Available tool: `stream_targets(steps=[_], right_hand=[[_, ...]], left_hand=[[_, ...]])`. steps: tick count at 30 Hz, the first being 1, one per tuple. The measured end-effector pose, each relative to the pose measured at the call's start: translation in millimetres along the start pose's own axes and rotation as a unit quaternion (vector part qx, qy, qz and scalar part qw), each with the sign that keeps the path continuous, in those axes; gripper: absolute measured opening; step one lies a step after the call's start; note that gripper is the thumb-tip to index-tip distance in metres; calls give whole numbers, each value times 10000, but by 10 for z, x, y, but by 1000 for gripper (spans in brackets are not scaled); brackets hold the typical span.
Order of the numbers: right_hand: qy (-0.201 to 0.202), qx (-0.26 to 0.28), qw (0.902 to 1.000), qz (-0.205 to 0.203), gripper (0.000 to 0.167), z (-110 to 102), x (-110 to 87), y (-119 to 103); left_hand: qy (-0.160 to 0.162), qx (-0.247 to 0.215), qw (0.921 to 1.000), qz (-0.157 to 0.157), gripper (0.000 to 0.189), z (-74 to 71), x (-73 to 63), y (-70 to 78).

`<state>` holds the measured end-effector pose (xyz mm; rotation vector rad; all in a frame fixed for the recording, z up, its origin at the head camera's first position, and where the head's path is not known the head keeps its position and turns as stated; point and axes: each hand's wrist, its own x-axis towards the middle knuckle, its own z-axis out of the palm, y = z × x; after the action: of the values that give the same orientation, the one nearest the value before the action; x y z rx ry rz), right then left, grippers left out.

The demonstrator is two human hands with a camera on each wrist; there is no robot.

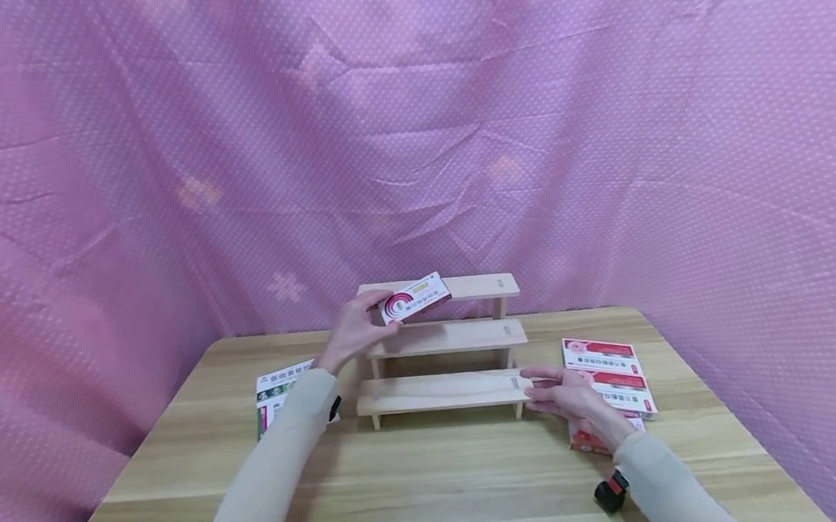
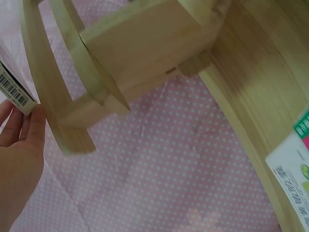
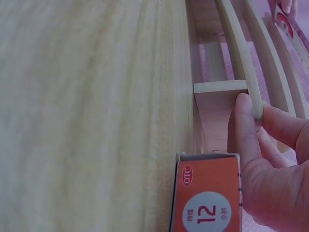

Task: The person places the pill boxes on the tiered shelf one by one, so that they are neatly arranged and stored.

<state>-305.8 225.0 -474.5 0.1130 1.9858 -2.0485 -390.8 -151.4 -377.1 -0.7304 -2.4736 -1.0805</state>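
Observation:
My left hand [image 1: 353, 329] grips a white medicine box [image 1: 416, 297] with a pink-red ring design. The box is tilted and overlaps the top and middle tiers of a three-tier wooden display stand [image 1: 443, 389] in the head view. Its barcode end [image 2: 15, 91] shows beside the fingers in the left wrist view. At the stand's right end, my right hand [image 1: 576, 397] pinches the edge of the lowest shelf, thumb on one face and fingers on the other. Just by that hand is an orange-red medicine box [image 3: 207, 195] marked OTC and 12.
Red-and-white medicine boxes [image 1: 604, 359] lie overlapping on the wooden table [image 1: 432, 484] at the right. To the left, partly behind the left forearm, are white-and-green medicine boxes [image 1: 281, 379]. A pink dotted cloth [image 1: 410, 134] hangs behind the table and along its sides.

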Motion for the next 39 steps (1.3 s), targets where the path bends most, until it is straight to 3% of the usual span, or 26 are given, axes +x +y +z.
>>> stream_targets(steps=[13, 19, 25, 30, 36, 39], right_hand=[[201, 137, 9997, 15, 44, 43, 27, 22], [219, 156, 9996, 49, 45, 45, 18, 21], [143, 154, 9998, 28, 46, 40, 6, 5], [125, 136, 9998, 35, 46, 23, 2, 15], [58, 131, 9999, 5, 45, 20, 4, 20], [61, 131, 9999, 6, 45, 22, 2, 20]], left_hand=[[-87, -308, 9994, -96, 60, 155, 192, 193], [-309, -228, 9982, -449, 61, 196, 264, 203], [-607, -501, 9945, -685, 61, 233, 334, 235], [-826, -588, 9927, -660, 55, 257, 392, 276], [-1089, -364, 9930, -261, 48, 294, 486, 310], [-1189, -349, 9919, -278, 48, 317, 526, 334]])
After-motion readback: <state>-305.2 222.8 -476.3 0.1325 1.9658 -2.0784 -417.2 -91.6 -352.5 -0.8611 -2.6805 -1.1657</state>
